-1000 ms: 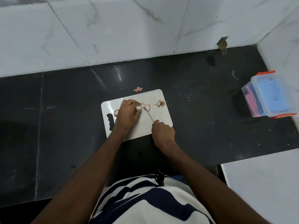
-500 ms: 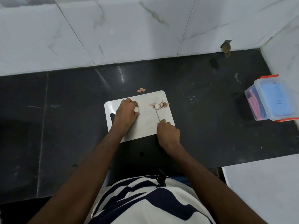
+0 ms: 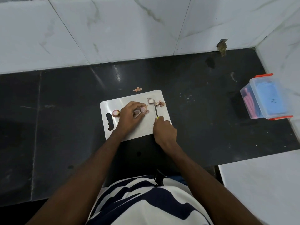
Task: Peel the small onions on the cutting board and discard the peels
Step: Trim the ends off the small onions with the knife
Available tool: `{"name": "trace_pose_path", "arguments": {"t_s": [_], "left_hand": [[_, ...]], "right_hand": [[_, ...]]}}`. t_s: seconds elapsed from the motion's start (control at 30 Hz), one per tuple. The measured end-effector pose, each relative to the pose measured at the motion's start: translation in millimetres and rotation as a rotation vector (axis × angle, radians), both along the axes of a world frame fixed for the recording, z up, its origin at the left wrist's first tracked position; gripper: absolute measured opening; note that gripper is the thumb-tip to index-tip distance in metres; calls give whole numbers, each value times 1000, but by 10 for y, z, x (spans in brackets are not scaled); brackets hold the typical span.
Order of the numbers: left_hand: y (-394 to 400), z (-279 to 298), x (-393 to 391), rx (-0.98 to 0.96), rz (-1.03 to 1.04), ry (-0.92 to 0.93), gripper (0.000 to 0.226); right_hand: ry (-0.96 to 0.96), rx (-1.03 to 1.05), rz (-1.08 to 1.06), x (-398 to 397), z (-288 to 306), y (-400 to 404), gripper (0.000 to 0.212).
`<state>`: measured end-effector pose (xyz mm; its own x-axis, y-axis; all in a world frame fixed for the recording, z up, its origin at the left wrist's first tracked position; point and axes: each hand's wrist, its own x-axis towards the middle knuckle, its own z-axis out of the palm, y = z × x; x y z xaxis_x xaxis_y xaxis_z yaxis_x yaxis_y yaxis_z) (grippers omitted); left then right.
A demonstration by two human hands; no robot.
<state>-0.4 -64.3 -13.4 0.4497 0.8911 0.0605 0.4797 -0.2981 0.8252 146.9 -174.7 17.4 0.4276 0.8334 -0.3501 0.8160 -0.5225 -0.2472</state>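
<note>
Since half a second ago the left hand (image 3: 129, 116) has lifted its fingers and slid right, uncovering an onion (image 3: 116, 113) by the board's handle slot, while the knife tip has carried a small piece toward the far right corner.

Nearest, the right hand (image 3: 164, 131) has its grip closed round the yellow-green handle of the knife (image 3: 155, 110), blade pointing away across the cutting board (image 3: 139, 129), probably so the tip can push scraps aside. Left of the blade, the left hand's grip is a pinch: fingertips and thumb curl on a pale pink onion (image 3: 143, 109), likely steadying it for stripping. Whether that onion is fully peeled is hard to judge; the fingers hide part of it.

Beyond the knife tip sits an onion piece (image 3: 150, 100), with a heap of peels (image 3: 160, 103) just beside it at the board's right edge, seemingly gathered for discarding. One stray peel (image 3: 137, 89) lies on the dark worktop (image 3: 65, 111) just past the board's far edge. Well apart to the right stands a lidded plastic box (image 3: 267, 98); its contents are unclear.
</note>
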Motion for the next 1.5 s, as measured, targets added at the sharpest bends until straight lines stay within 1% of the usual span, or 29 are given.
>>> {"name": "trace_pose_path", "arguments": {"t_s": [0.07, 0.23, 0.37, 0.5, 0.9, 1.2, 1.3, 1.4, 1.5], "left_hand": [[-48, -26, 15, -17, 30, -22, 36], [-95, -50, 15, -48, 98, -89, 33], [-113, -81, 10, -45, 134, -107, 31], [-106, -117, 11, 2, 145, -76, 31], [-80, -196, 23, 19, 197, -71, 32], [-51, -244, 24, 53, 201, -66, 30], [-48, -271, 22, 54, 195, -58, 31], [-46, -287, 12, 29, 198, -54, 32], [-40, -298, 12, 20, 200, -55, 32]], "right_hand": [[-15, 42, -8, -6, 12, 12, 36], [11, 12, 48, 33, 27, 58, 38], [7, -2, 126, -39, 48, 113, 40], [-21, -16, 147, -91, 9, 222, 40], [-57, -32, 178, -152, -75, 289, 38], [-41, -82, 216, -154, -115, 612, 25], [-28, -82, 209, -150, -114, 516, 27], [-42, -78, 254, -123, -128, 244, 34], [-67, -94, 296, -91, -121, 142, 34]]}}
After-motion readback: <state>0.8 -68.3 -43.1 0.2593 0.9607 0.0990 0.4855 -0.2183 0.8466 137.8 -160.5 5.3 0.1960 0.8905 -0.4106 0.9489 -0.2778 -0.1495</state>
